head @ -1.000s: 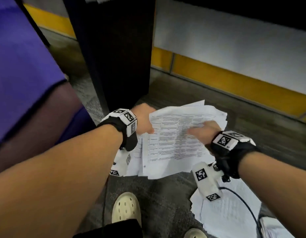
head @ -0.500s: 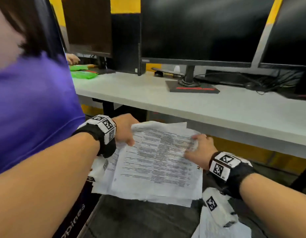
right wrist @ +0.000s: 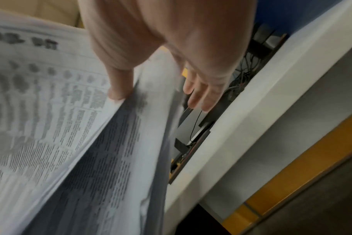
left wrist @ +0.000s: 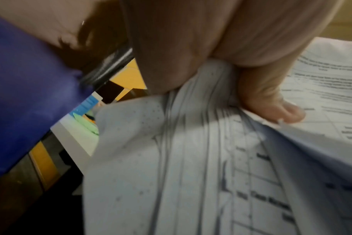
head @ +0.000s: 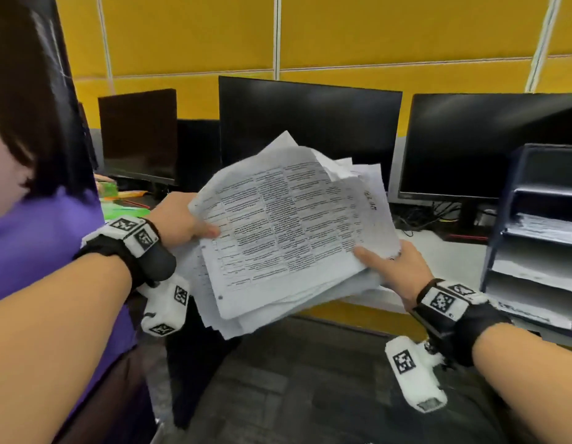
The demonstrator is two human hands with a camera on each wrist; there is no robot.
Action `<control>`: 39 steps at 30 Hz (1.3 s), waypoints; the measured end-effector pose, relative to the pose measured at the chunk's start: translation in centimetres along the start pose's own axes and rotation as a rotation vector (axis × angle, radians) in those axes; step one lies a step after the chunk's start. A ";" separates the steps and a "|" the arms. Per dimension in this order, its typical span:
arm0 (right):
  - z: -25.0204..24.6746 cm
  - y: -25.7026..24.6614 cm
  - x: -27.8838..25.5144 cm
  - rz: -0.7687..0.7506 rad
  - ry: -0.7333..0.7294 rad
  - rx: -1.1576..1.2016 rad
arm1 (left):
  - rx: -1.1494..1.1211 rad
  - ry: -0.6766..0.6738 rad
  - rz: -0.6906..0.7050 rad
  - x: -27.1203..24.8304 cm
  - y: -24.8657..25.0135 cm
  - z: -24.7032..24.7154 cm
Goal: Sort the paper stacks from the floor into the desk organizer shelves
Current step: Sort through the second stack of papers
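Observation:
A thick, untidy paper stack (head: pixel 288 232) of printed sheets is held up at chest height between both hands, in front of the desk. My left hand (head: pixel 179 219) pinches its left edge, thumb on top (left wrist: pixel 275 109) and fingers underneath. My right hand (head: pixel 393 267) holds the lower right corner, thumb (right wrist: pixel 119 89) on the top sheet and fingers below the paper stack (right wrist: pixel 70 143). The dark blue desk organizer (head: pixel 534 238) stands on the desk at the right, and its shelves hold some papers.
Three dark monitors (head: pixel 310 129) stand along the white desk (head: pixel 445 257) against a yellow partition. Cables lie behind the middle monitor. A person in a purple top (head: pixel 38 251) stands close on my left. Green items (head: pixel 124 206) lie far left on the desk.
Both hands have lifted the paper stack from floor level up to desk height, and the view has risen from the floor to the monitors and the organizer.

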State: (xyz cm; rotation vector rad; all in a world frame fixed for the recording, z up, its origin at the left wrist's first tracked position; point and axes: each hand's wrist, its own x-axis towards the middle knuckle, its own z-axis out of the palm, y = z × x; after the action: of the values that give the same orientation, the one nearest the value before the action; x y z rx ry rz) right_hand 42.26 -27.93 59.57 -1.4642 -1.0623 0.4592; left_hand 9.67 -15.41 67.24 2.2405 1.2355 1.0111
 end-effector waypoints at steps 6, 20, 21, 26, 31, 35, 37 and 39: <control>-1.5 -2.3 2.1 0.153 -0.140 0.548 | -0.627 0.108 -0.074 2.3 1.0 4.7; -2.8 -6.0 8.1 -0.173 -0.018 0.550 | -0.927 0.190 -0.134 6.0 3.5 12.2; -3.0 -5.9 8.6 -0.169 0.003 0.526 | -0.920 0.193 -0.126 6.5 3.8 12.5; -3.8 -4.3 11.8 -0.151 0.211 0.358 | -0.690 0.145 -0.059 8.8 4.5 14.1; -5.2 -2.0 13.9 -0.125 0.211 0.334 | -0.638 -0.035 -0.009 11.0 4.7 13.5; -6.0 -1.1 14.1 -0.158 0.165 0.337 | -0.578 -0.025 0.037 11.9 5.8 13.0; -5.8 -1.6 13.9 -0.177 0.188 0.237 | -0.570 0.015 0.071 12.1 6.7 13.1; -5.4 -2.6 13.8 -0.192 0.274 0.105 | -0.500 0.127 0.123 12.4 7.6 13.6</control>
State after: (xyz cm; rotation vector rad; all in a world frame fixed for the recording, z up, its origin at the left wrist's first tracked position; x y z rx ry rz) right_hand 52.58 -20.14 67.23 -1.2759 -0.9329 0.1691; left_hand 28.47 -8.90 67.98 1.8977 0.7817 1.3535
